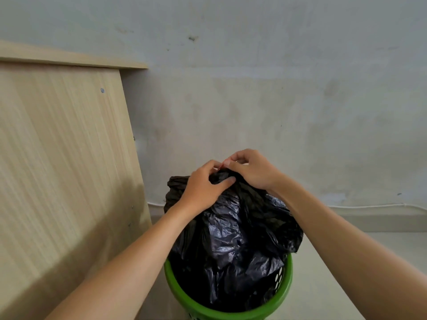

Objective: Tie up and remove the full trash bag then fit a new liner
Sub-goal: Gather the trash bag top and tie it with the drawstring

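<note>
A full black trash bag (233, 236) bulges up out of a green perforated bin (285, 291) low in the middle of the view. Its top is gathered into a bunched neck. My left hand (203, 188) grips that neck from the left, thumb pressed across the plastic. My right hand (251, 169) pinches the neck from the right, fingers curled over it. A thin red strip (222, 166), perhaps a tie or drawstring, shows between the fingertips of both hands.
A light wooden furniture panel (64, 158) stands close on the left, almost touching the bin. A grey stained wall (277, 88) lies behind. A white cable (369, 206) runs along the wall's base above the pale floor (346, 262) on the right.
</note>
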